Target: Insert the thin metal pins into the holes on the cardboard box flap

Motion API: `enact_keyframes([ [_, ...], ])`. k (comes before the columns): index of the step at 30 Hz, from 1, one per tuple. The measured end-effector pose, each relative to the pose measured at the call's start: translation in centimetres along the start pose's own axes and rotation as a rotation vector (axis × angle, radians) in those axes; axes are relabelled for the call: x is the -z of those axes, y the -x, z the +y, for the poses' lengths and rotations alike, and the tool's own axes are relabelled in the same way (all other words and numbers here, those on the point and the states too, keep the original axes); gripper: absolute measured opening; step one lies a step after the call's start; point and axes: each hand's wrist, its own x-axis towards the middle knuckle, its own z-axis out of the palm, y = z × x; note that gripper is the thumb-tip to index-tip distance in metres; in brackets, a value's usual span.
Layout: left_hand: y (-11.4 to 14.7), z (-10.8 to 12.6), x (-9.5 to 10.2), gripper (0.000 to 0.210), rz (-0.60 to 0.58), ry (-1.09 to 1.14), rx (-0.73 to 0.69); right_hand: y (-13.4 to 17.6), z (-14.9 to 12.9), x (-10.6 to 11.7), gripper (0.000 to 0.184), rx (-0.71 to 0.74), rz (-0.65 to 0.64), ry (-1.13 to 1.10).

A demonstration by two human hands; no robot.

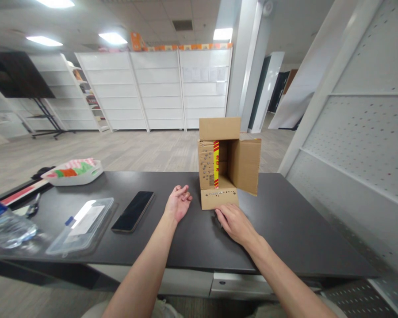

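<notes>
An opened cardboard box [206,163] lies on its side on the dark table, its mouth facing me and its flaps spread. Yellow and red tape [216,165] runs down its left flap, which has many small dark spots. More small marks or holes line the lower front flap [215,199]. My right hand [235,223] is closed at that flap's front edge, fingers and thumb against the cardboard; a dark patch under the thumb is unclear. To the left of the box, my left hand [179,203] rests palm up, fingers loosely bent and apart, holding nothing.
On the table [285,229] to the left are a black phone [133,211], a clear plastic case [82,225], a water bottle [8,227] and a white basket [76,176] with colourful contents. A white perforated panel [361,145] stands along the right side.
</notes>
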Motion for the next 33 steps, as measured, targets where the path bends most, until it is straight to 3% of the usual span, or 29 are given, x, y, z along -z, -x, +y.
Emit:
enact_keyframes([
  [14, 0.0, 0.0, 0.1, 0.032, -0.005, -0.004, -0.002, -0.2, 0.6, -0.8, 0.026, -0.070, 0.047, -0.019],
  [20, 0.1, 0.0, -0.2, 0.032, -0.001, -0.016, -0.004, -0.1, 0.8, -0.9, 0.026, -0.093, 0.136, -0.102],
  [27, 0.0, 0.1, 0.1, 0.031, 0.005, 0.003, 0.001, -0.1, 1.1, -1.2, 0.025, -0.205, 0.277, -0.369],
  [33, 0.0, 0.1, 0.0, 0.031, 0.002, -0.004, 0.002, -0.2, 0.9, -0.9, 0.024, -0.230, 0.370, -0.411],
])
